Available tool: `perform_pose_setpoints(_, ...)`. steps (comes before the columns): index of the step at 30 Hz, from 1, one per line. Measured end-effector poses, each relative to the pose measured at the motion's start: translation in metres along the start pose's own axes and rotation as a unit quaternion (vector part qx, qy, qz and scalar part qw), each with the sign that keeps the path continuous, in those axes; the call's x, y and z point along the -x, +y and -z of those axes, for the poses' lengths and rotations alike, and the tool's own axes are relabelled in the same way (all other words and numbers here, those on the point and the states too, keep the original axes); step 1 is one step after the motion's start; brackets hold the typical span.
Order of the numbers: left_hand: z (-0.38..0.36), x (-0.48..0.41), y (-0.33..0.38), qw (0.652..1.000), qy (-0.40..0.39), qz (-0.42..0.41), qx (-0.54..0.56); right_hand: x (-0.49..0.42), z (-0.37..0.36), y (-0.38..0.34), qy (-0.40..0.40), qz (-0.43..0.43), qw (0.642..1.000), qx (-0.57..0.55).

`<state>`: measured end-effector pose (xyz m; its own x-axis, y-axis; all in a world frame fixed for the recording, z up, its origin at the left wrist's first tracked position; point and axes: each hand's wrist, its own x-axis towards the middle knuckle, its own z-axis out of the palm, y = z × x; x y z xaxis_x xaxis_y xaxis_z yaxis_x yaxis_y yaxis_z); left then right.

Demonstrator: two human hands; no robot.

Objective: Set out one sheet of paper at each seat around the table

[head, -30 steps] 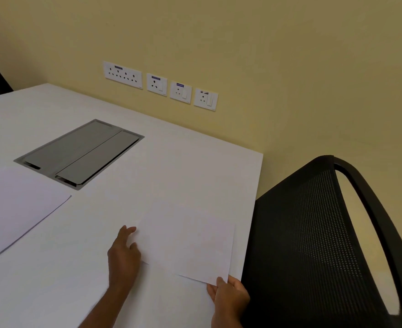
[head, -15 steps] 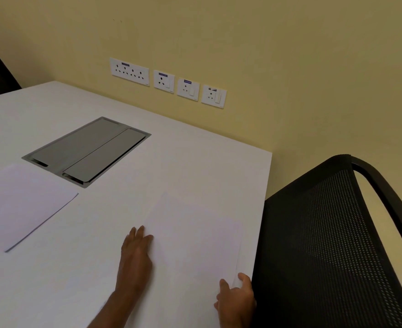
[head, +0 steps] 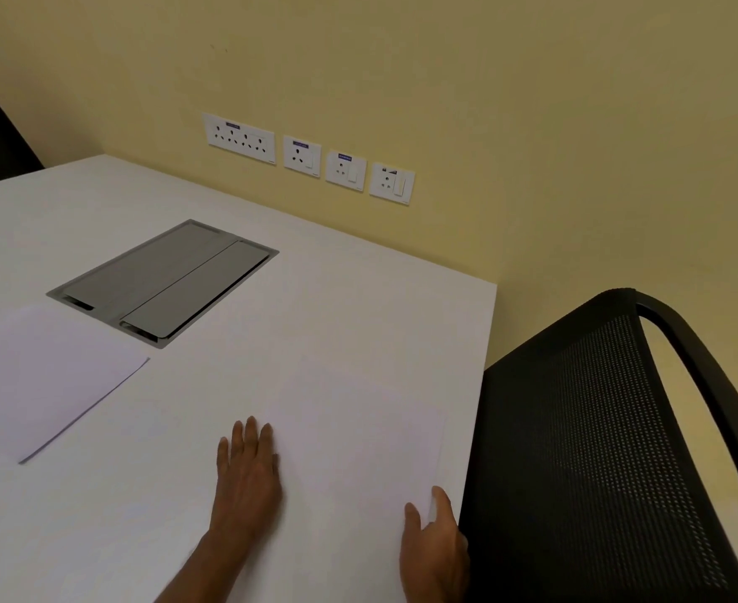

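Table (head: 358, 298): white top, seen from above and from one side; its far edge is set against a yellow wall (head: 532, 124).

Sheet (head: 358, 437): white paper, laid flat on the table near the right edge, directly in front of the chair (head: 597, 450). Its outline is faint against the white top; the right edge and the near right corner are made out by a thin shadow line.

Left hand (head: 247, 472): laid palm down, fingers straight and held close together, on or just at the sheet's left margin. Whether the fingertips lie on the paper or on the bare table cannot be told. Nothing is gripped.

Right hand (head: 434, 541): placed at the sheet's near right corner, close to the table edge. Thumb and forefinger are spread slightly, with the corner of the paper seen between them; whether the corner is pinched or merely touched cannot be told.

Second sheet (head: 49, 385): white paper, laid flat further left on the table, well apart from the first; its right edge is marked by a dark shadow line. It is cut off by the left border of the view.

Cable box (head: 162, 282): grey metal hatch with two flaps, sunk into the table between the second sheet and the wall; both flaps are closed.

Chair: black mesh back with curved armrest, pushed up to the table's right side.

Sockets (head: 308, 158): four white plates, mounted in a row on the wall above the table.
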<state>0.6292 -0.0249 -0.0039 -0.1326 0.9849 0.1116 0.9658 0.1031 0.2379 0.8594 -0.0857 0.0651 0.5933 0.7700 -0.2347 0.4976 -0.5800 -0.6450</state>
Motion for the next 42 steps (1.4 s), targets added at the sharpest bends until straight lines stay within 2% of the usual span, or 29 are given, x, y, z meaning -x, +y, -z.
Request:
perform_pose_setpoints(3, 0.017, 0.005, 0.004, 0.999, 0.015, 0.004, 0.038, 0.006, 0.007, -0.008, -0.009, 0.039, 0.999, 0.007)
perform_pose_setpoints(5, 0.036, 0.008, 0.011, 0.998, 0.034, -0.001, 0.053, 0.013, 0.011, -0.013, -0.003, 0.102, 0.995, 0.008)
perform_pose_setpoints(9, 0.082, 0.016, 0.027, 0.993, 0.087, -0.018, 0.076, 0.024, 0.021, -0.028, 0.094, 0.274, 0.957, -0.007)
perform_pose_setpoints(12, 0.12, 0.024, 0.038, 0.988, 0.119, -0.04, 0.085, 0.034, 0.043, -0.048, 0.102, 0.344, 0.933, 0.016)
perform_pose_setpoints(17, 0.184, 0.05, 0.057, 0.981, 0.157, -0.073, 0.086, 0.062, 0.094, -0.082, 0.118, 0.414, 0.902, 0.038)
perform_pose_setpoints(23, 0.259, 0.104, 0.085, 0.973, 0.193, -0.088, 0.092, 0.102, 0.161, -0.102, 0.123, 0.454, 0.882, 0.042)
perform_pose_setpoints(34, 0.372, 0.248, 0.112, 0.963, 0.255, -0.048, 0.07, 0.216, 0.28, -0.089, 0.111, 0.541, 0.834, 0.003)
perform_pose_setpoints(42, 0.443, 0.341, 0.098, 0.95, 0.3, -0.063, 0.061, 0.309, 0.317, -0.075, 0.08, 0.605, 0.791, -0.031)
